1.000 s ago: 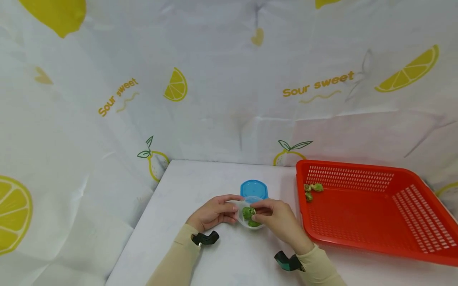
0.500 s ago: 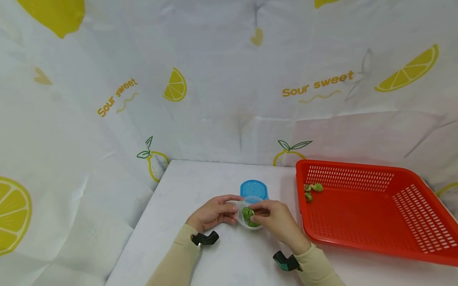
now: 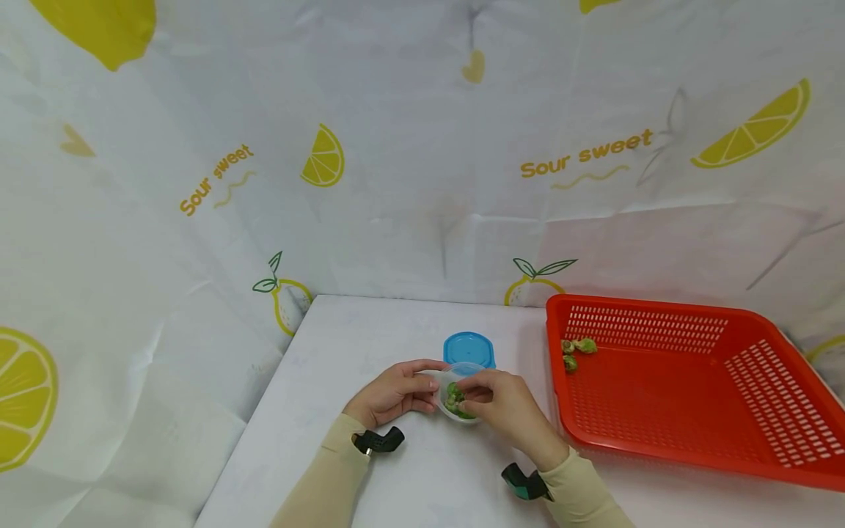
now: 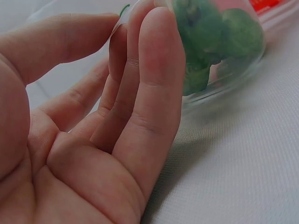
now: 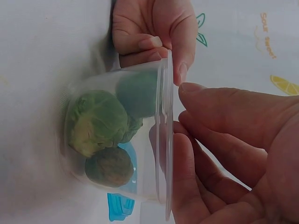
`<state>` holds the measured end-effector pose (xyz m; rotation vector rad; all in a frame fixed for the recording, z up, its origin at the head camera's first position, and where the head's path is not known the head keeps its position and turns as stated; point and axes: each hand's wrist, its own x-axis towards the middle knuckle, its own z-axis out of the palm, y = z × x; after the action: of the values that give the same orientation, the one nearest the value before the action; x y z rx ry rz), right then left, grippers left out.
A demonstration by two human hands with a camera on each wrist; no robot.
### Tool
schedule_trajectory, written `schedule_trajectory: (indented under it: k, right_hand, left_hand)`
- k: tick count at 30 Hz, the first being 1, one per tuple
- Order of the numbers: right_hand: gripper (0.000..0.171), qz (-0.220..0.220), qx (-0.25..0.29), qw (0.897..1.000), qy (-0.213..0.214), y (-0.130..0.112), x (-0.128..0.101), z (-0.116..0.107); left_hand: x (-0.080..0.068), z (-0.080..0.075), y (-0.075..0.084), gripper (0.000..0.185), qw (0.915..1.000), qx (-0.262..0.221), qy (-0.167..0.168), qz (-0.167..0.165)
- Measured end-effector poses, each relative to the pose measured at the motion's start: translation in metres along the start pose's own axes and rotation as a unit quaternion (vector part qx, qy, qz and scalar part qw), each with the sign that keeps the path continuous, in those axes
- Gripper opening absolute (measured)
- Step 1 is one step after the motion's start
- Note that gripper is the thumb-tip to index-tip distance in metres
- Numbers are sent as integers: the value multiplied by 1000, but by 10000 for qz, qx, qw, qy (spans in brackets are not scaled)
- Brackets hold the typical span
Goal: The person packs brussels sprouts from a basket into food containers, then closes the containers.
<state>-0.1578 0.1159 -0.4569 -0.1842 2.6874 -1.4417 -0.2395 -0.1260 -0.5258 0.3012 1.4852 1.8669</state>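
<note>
Currently left hand grips clear cup of sprouts at 9 o'clock; right hand fingers curl on rim at 3.

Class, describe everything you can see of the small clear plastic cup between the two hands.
The small clear plastic cup is round, see-through and thin-rimmed, standing open on the white table. Inside lie green sprout-like balls. The left hand holds its side with thumb and fingertips; the right hand reaches over its rim. A blue lid lies just behind it.
</note>
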Motion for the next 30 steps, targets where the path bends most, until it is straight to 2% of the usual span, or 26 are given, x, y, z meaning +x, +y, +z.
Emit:
schedule_trajectory:
  k: [10,13,18,23,26,30]
  right_hand:
    - [20,154,55,9998,-117,-6,-6,-7]
    - [20,19,-68,9998,-195,-15,-10,-18]
    - [20,-468,-194,9983,-300,-35,-15,-51]
    - [22,-811,-390,9954,-318,-44,-12,-92]
    - [24,-729,-535,9954,-301,-40,-6,-116]
    - [29,-442,-569,9971,-241,-23,4,-145]
  left_hand:
    - [3,2,0,50,10000,19,-44,-35]
    - [2,1,-1,49,10000,19,3,-73]
    - [2,0,-2,49,9999,-41,44,-97]
    - [2,-1,-1,50,10000,-27,46,-78]
    - [1,-1,-1,50,10000,-16,60,-62]
    - [0,0,-2,50,10000,-32,33,-76]
